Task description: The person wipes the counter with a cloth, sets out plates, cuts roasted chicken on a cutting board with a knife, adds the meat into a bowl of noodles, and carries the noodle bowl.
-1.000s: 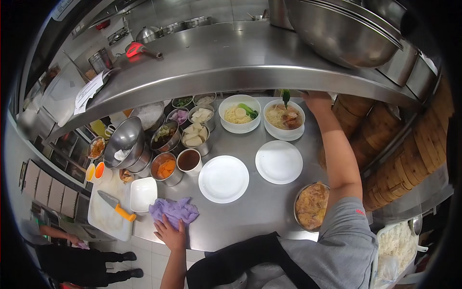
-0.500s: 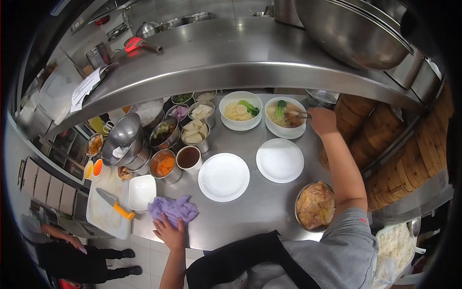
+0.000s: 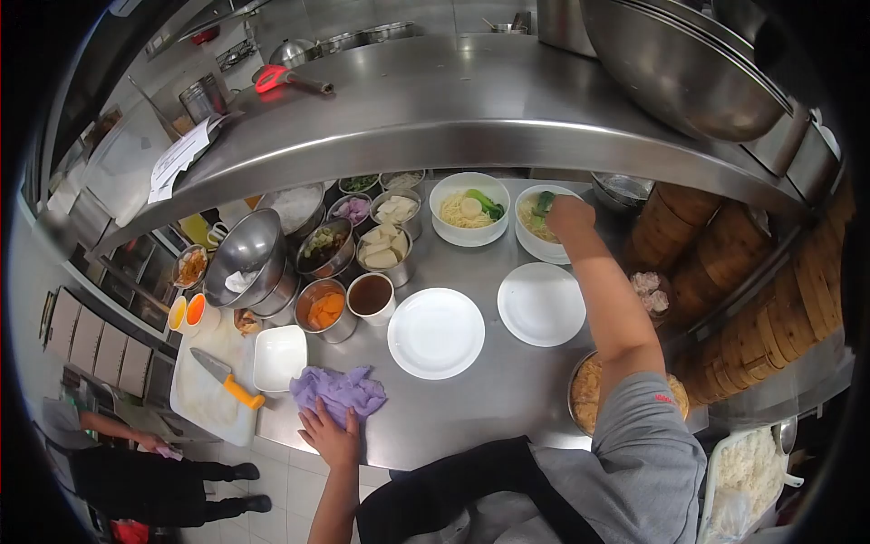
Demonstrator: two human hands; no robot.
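My right hand is closed over the right side of a white bowl of noodle soup. A metal utensil seen in its grip a moment ago is hidden behind the hand now. Green leaves and pale noodles show in that bowl. Beside it stands a second white bowl with noodles, a green vegetable and a round pale slice. My left hand lies flat with fingers spread at the lower edge of a crumpled purple cloth, touching it.
Two white plates lie mid-counter. At left stand metal containers of ingredients, a brown-liquid cup, a square dish and a knife on a cutting board. Bamboo steamers rise at right. A shelf overhangs; another person stands lower left.
My right hand has moved left, further over the soup bowl, covering the utensil. My left hand stays at the cloth. The view has shifted slightly, and pale dumplings now show by the steamers.
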